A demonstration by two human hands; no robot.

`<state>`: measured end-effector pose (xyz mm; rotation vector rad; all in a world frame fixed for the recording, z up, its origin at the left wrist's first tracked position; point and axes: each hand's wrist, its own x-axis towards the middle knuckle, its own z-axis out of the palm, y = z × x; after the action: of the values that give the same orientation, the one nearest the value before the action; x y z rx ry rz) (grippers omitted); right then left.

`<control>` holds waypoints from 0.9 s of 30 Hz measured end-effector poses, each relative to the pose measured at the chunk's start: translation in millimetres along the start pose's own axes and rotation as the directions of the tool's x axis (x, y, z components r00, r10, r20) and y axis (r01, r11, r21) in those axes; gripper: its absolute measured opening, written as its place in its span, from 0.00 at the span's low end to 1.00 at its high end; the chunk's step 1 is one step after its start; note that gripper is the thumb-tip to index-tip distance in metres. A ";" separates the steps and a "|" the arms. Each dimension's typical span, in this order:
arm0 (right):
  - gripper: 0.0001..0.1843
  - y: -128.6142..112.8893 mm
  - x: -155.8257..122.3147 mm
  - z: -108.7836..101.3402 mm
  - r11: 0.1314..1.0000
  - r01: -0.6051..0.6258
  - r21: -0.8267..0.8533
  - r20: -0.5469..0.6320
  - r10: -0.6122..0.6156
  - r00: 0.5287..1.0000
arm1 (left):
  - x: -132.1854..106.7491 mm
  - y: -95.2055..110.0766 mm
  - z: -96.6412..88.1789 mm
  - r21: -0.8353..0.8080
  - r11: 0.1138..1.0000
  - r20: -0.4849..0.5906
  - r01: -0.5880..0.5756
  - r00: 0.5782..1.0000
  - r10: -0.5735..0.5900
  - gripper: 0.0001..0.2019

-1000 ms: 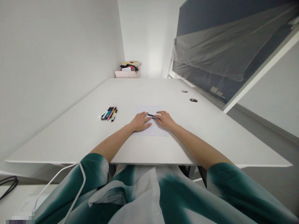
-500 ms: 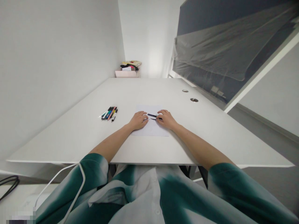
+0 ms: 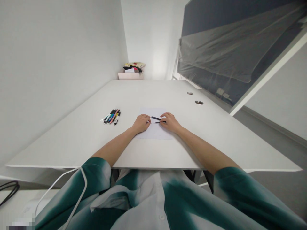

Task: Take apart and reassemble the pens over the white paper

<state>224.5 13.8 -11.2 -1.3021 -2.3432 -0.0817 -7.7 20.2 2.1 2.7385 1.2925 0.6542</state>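
Left hand [image 3: 141,124] and right hand [image 3: 170,123] palm-down, close together; bare forearms [image 3: 115,143] angled inward.

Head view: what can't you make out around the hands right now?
All in the head view:
- Dark slim item: too small to name, one end hidden by the right hand.
- Pens: too small to read any labels.
- Pile on the pink box: too small and far to identify.

You have a bundle of colored pens [image 3: 111,117] lying left of center on the bench [image 3: 153,92], and two metal grommets [image 3: 199,102] set near its right edge. Past the far edge sits a pale pink box [image 3: 130,76] piled with papers [image 3: 134,65]. A plastic-wrapped dark panel [image 3: 227,54] stands to your right; a black cable [image 3: 9,191] lies beyond the near left corner.
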 end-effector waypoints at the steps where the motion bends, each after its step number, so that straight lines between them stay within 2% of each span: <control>1: 0.08 -1.0 0.1 0.4 1.000 0.013 0.003 -0.006 -0.013 1.000 | -0.2 0.5 -0.6 0.001 1.000 -0.003 -0.001 1.000 0.001 0.09; 11: 0.07 -7.2 1.1 0.6 0.998 0.068 -0.008 -0.028 -0.068 0.997 | -0.6 0.7 0.4 0.009 1.000 -0.027 -0.025 0.999 0.025 0.09; 16: 0.07 -13.8 2.5 -5.7 0.998 0.059 -0.023 -0.004 -0.059 0.998 | 0.1 -0.8 2.9 0.009 0.998 -0.055 -0.054 0.997 0.055 0.09; 22: 0.10 -26.5 4.8 -12.1 0.997 0.056 -0.053 0.096 -0.051 0.994 | -0.5 5.2 -2.9 0.011 0.996 -0.047 -0.084 0.995 0.084 0.09; 27: 0.13 -30.2 4.8 -14.5 0.992 0.054 -0.111 0.115 -0.041 0.992 | -0.8 9.2 -6.0 0.037 0.995 -0.037 -0.093 0.995 0.094 0.09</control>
<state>202.8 -2.9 8.7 -1.3360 -2.4984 -0.1635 -3.7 12.8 9.3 2.8431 1.2007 0.7019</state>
